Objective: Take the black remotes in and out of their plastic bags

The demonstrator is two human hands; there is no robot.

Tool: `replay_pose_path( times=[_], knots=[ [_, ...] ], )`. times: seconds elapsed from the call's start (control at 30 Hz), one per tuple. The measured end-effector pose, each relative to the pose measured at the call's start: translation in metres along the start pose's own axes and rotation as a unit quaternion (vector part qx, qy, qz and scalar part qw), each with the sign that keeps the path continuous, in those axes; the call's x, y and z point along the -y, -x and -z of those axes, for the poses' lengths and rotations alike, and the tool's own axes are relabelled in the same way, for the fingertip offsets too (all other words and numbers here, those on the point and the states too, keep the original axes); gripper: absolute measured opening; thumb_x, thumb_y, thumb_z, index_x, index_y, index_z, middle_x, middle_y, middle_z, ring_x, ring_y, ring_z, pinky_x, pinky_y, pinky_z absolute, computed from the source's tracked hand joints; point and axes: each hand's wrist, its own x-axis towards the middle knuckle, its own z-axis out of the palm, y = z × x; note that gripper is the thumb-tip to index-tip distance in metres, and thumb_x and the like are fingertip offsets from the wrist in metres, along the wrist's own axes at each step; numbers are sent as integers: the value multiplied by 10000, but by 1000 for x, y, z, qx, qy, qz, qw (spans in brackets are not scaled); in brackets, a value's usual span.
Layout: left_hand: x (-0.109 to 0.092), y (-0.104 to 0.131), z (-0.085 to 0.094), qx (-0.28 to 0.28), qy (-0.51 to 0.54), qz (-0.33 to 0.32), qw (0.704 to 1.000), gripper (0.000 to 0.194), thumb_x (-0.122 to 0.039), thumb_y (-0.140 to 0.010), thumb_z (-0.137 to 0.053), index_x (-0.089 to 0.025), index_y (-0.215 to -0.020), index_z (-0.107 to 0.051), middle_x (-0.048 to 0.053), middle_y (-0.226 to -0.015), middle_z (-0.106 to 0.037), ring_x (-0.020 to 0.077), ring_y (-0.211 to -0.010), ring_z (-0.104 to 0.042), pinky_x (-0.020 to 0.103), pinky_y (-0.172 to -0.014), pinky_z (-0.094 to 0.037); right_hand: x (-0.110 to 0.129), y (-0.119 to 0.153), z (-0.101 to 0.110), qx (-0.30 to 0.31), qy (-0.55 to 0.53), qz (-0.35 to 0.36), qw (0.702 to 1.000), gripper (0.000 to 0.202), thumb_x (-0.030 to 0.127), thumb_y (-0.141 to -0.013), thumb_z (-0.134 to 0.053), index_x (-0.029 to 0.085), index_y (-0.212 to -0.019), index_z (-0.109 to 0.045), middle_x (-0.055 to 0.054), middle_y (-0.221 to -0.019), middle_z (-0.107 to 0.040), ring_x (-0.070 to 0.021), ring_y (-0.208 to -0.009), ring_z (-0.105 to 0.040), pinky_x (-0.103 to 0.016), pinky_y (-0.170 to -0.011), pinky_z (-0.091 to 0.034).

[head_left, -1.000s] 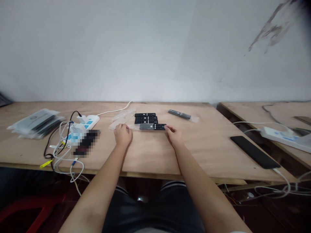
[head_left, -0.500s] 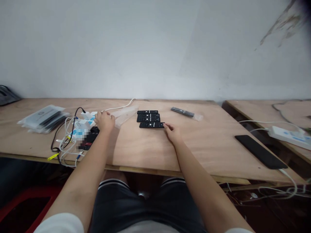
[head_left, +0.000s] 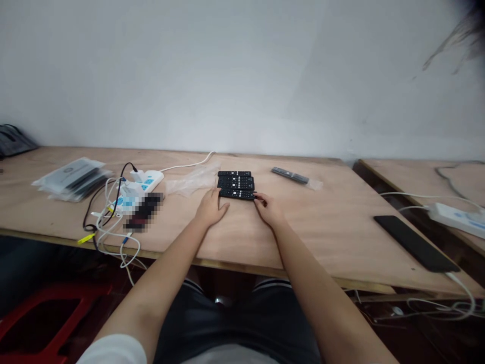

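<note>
Three black remote controls lie side by side on the wooden table, one behind another: a far remote, a middle remote and a near remote. The near one's right end is pinched between the thumb and fingers of my right hand. At its left end, my left hand touches it with the fingertips, thumb held apart. Crumpled clear plastic wrap lies beyond my left hand. Farther right is another remote, partly in a clear sleeve.
Flat plastic-wrapped packets are piled at the left. Nearer stands a white power strip with tangled cables, beside a blurred-out dark object. A black phone on a white cable lies near the right edge. A red stool is below left.
My left hand has come from the power strip and plastic wrap over to the near remote's left end. My right hand stays at that remote's right end. The view has shifted slightly.
</note>
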Motion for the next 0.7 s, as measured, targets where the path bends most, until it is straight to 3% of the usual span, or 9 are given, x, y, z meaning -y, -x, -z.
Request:
replay_pose_path(
  times=[0.27,0.5,0.7],
  knots=[
    [0,3,-2,48,-13,14,999,611,-458,-966,-591,-89,-1450,-538,215,-1494,-564,334,-1398,-534,478,-1207,-412,2,0,0,-9,85,46,995,399,258,-959,-501,209,-1291,-716,-114,-1172,-763,-276,-1038,-688,-477,-1018,-521],
    [0,3,-4,54,-40,30,997,625,-456,-956,-596,-100,-1466,-530,209,-1526,-543,348,-1426,-509,497,-1212,-401,4,0,0,-5,93,45,995,438,268,-950,-511,190,-1353,-665,-115,-1211,-750,-270,-1078,-682,-474,-1060,-506],
    [0,3,-3,44,-34,27,998,593,-412,-939,-609,-114,-1442,-517,203,-1448,-607,348,-1357,-568,513,-1177,-438,2,0,0,-45,126,22,991,492,258,-885,-557,128,-1353,-634,-168,-1317,-683,-307,-1236,-614,-472,-1128,-459]
  ],
)
